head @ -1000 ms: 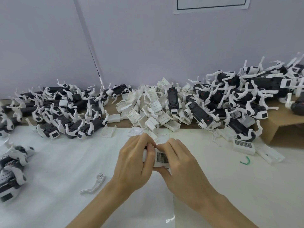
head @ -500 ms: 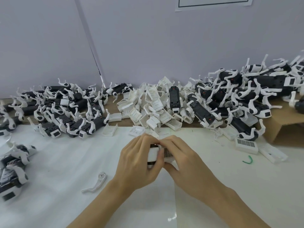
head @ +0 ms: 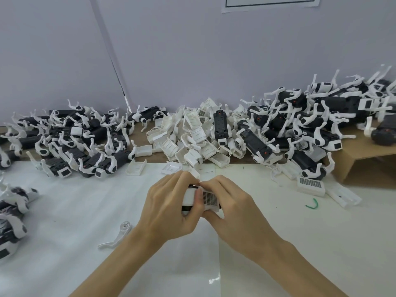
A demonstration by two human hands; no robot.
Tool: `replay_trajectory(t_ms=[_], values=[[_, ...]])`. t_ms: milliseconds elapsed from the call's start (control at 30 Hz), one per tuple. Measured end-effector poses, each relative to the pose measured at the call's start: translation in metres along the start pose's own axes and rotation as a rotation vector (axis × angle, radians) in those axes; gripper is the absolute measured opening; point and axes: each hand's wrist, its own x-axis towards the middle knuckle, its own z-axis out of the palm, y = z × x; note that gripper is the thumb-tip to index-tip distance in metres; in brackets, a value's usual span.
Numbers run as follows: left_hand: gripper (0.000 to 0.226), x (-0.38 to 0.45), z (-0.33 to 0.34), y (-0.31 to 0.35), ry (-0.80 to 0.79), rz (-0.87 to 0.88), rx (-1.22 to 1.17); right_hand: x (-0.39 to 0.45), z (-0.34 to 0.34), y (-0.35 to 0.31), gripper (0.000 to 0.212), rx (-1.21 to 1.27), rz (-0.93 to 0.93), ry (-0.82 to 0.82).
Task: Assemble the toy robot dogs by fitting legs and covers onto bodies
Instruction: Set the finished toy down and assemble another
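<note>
At the middle of the white table, my left hand [head: 169, 205] and my right hand [head: 231, 209] both grip one small toy dog body [head: 186, 207], black with a white cover [head: 211, 199] that has a dark grid patch. The left thumb presses on the cover's face; the right fingers curl over its top edge and the right thumb holds it from below. Most of the body is hidden by my fingers. A loose white leg [head: 116, 235] lies on the table left of my left forearm.
A heap of white covers [head: 192, 138] sits at the back centre. Piles of black-and-white dog bodies with legs lie back left [head: 70, 142] and back right [head: 310, 125], partly on a cardboard box [head: 368, 159]. More dogs [head: 12, 213] lie at the left edge. A spare gridded cover [head: 310, 185] and a green clip [head: 311, 205] lie to the right.
Both hands stayed together on the piece; the left thumb slid onto the cover's face and a dark edge of the body now shows at its left.
</note>
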Motion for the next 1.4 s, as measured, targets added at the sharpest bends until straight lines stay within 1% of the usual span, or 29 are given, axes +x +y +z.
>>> replay_trajectory(t_ms=[133,267,333,400,433,467,500,533,567,600,633,667,700,733,767,833,867,933,1000,1100,1167,1233,1333,1400], values=[[0.026,0.000,-0.001,0.000,0.001,-0.002,0.012,-0.001,0.001,-0.001,0.037,0.005,0.009,0.000],[0.026,-0.001,-0.003,-0.001,0.005,-0.027,0.000,0.001,-0.001,-0.001,0.036,0.040,0.002,-0.039],[0.025,-0.002,-0.001,0.000,0.007,-0.044,-0.021,0.003,-0.003,0.000,0.038,0.084,0.000,-0.071],[0.020,-0.001,0.001,-0.001,0.017,-0.036,-0.010,0.004,-0.004,0.003,0.049,0.091,-0.002,-0.083],[0.018,-0.001,0.001,-0.002,0.021,-0.025,0.008,0.005,-0.004,0.005,0.057,0.084,0.007,-0.067],[0.022,0.000,0.002,-0.004,0.023,-0.015,0.031,0.004,-0.003,0.007,0.062,0.090,0.042,-0.024],[0.028,-0.001,0.002,-0.006,0.019,-0.005,0.054,0.003,-0.002,0.008,0.059,0.113,0.123,0.048],[0.035,-0.001,0.002,-0.008,0.010,0.005,0.079,0.003,-0.001,0.009,0.048,0.172,0.253,0.130],[0.042,-0.001,0.002,-0.009,-0.004,0.022,0.101,0.004,-0.003,0.009,0.036,0.305,0.424,0.158],[0.046,0.000,0.002,-0.008,-0.031,0.054,0.108,0.008,-0.006,0.008,0.038,0.554,0.614,0.100],[0.047,0.000,0.003,-0.009,-0.067,0.105,0.112,0.009,-0.007,0.010,0.051,0.843,0.764,-0.015],[0.047,-0.001,0.003,-0.009,-0.112,0.169,0.120,0.009,-0.009,0.011,0.060,1.072,0.856,-0.110],[0.045,-0.002,0.004,-0.008,-0.154,0.233,0.131,0.009,-0.012,0.012,0.062,1.184,0.882,-0.154],[0.045,-0.004,0.006,-0.008,-0.186,0.272,0.133,0.010,-0.013,0.012,0.060,1.224,0.891,-0.147],[0.048,-0.006,0.007,-0.007,-0.206,0.262,0.106,0.009,-0.012,0.013,0.057,1.238,0.886,-0.108],[0.062,-0.010,0.008,-0.002,-0.229,0.108,-0.008,0.007,-0.010,0.016,0.040,1.220,0.863,0.006],[0.072,-0.011,0.008,0.001,-0.241,0.026,-0.050,0.006,-0.009,0.018,0.030,1.157,0.823,0.045],[0.088,-0.011,0.009,0.006,-0.287,-0.072,-0.015,0.006,-0.006,0.017,0.020,0.982,0.750,0.079],[0.095,-0.010,0.013,0.010,-0.333,-0.160,0.082,0.005,0.000,0.013,0.018,0.869,0.722,0.082],[0.079,-0.012,0.016,0.020,-0.383,-0.304,0.191,0.003,0.013,0.004,0.025,0.696,0.700,0.077],[0.073,-0.015,0.017,0.021,-0.397,-0.372,0.211,0.002,0.016,0.005,0.028,0.617,0.694,0.088],[0.072,-0.018,0.019,0.018,-0.406,-0.404,0.212,0.001,0.016,0.008,0.024,0.578,0.666,0.083],[0.077,-0.016,0.021,0.014,-0.492,-0.409,0.136,0.002,0.014,0.013,0.019,0.552,0.636,0.035],[0.072,-0.015,0.019,0.009,-0.498,-0.403,0.073,0.002,0.009,0.018,0.016,0.569,0.622,-0.002]])
